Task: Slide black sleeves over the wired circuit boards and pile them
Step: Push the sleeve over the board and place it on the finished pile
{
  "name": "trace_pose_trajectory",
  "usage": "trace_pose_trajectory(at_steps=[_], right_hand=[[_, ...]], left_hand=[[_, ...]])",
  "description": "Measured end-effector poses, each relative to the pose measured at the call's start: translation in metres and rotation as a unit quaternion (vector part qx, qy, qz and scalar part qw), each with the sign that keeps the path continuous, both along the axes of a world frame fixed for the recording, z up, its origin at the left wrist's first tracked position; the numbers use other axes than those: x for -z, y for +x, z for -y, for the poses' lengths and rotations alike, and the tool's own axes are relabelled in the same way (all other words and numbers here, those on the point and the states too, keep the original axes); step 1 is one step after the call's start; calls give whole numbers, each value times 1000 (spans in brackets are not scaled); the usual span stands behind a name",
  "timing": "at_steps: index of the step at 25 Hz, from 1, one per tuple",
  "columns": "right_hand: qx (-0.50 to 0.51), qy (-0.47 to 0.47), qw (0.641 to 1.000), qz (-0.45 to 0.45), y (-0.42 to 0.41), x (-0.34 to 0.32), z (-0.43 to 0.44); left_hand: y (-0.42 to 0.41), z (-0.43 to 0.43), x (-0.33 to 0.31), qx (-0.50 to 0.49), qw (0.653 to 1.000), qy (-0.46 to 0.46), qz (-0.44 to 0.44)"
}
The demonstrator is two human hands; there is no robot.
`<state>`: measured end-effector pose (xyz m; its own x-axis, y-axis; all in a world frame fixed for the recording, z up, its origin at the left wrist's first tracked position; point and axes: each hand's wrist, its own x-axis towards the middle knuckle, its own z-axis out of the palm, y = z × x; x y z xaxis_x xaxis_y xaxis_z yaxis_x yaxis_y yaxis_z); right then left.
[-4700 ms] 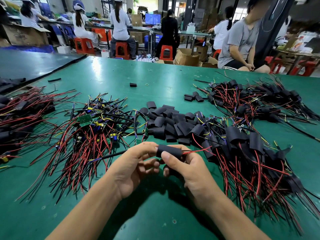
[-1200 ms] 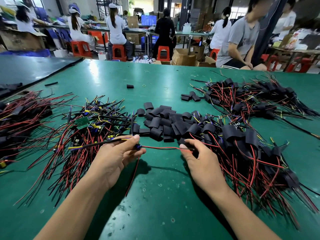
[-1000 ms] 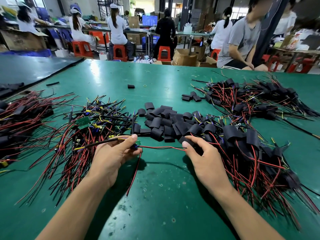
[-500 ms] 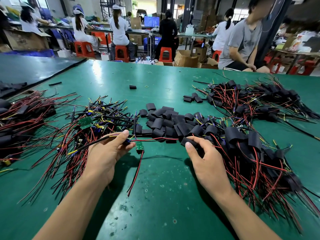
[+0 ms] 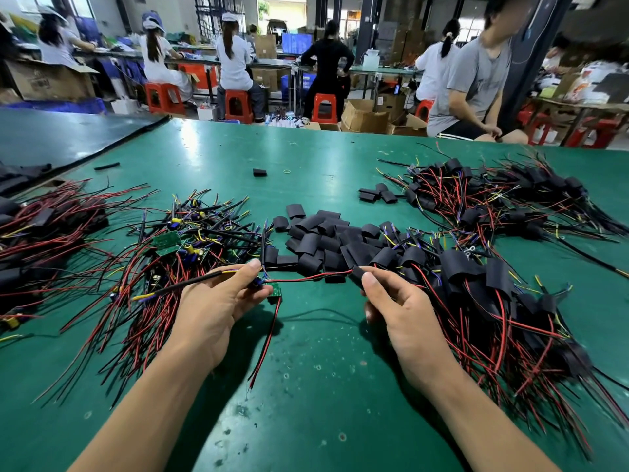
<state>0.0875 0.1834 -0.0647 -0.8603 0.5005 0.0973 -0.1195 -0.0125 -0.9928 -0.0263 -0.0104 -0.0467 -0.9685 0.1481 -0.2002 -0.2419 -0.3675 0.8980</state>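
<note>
The small green circuit board (image 5: 275,290) hangs just above the desk (image 5: 306,386), in front of the person. It is pinched at its wired end by the left hand (image 5: 218,308), thumb on top and fingers curled beneath. Its red lead (image 5: 313,276) runs across to a black sleeve (image 5: 356,274), which the right hand (image 5: 401,311) nips between thumb and forefinger. The step in hand looks like threading: the lead's tip meets the sleeve's mouth, and the board is bare. Next, the sleeve probably has to travel along the lead and over the board while the left hand keeps the wire taut. Both forearms reach forward, palms turned inward. Loose sleeves (image 5: 326,240) lie just beyond, bare boards (image 5: 177,253) to the left and the sleeved pile (image 5: 493,301) to the right.
</note>
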Motion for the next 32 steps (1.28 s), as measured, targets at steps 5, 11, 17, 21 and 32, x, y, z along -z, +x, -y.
trace_pose_trajectory(at_steps=[5,11,17,21,32], right_hand=[[1,-22,1000,17,0,-1,-1],[-11,49,999,15,4,-1,-3],[-68,-265,961,-44,-1,-9,1],[-89,-317,943,-53,1,-13,1],[-111,-292,950,-7,-3,-6,18]], left_hand=[[2,0,-3,10,1000,0,6],[8,-3,-6,33,999,10,18],[25,-15,-11,185,967,103,139],[33,-19,-12,234,955,119,135],[43,-20,-11,259,962,79,31]])
